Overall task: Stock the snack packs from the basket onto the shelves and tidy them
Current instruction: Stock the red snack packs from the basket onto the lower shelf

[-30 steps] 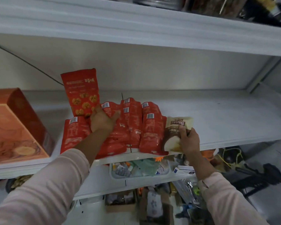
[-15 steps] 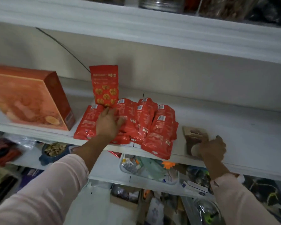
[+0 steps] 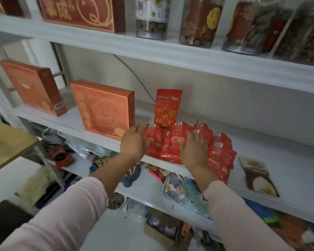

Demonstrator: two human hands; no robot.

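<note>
Mostly stocked, I judge: red packs (image 3: 219, 154) lie overlapping on the shelf (image 3: 288, 156), some overhanging its front edge. Left hand (image 3: 134, 144) and right hand (image 3: 194, 151) press flat on them, fingers spread. A brown pack (image 3: 257, 176) lies apart. No basket shows, so what remains is unclear.

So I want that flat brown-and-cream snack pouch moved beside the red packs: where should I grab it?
Probably pinch the cream near end of the brown-and-cream snack pouch, from the front of the white shelf: it lies flat, that end at the lip, nothing touching it.
</note>
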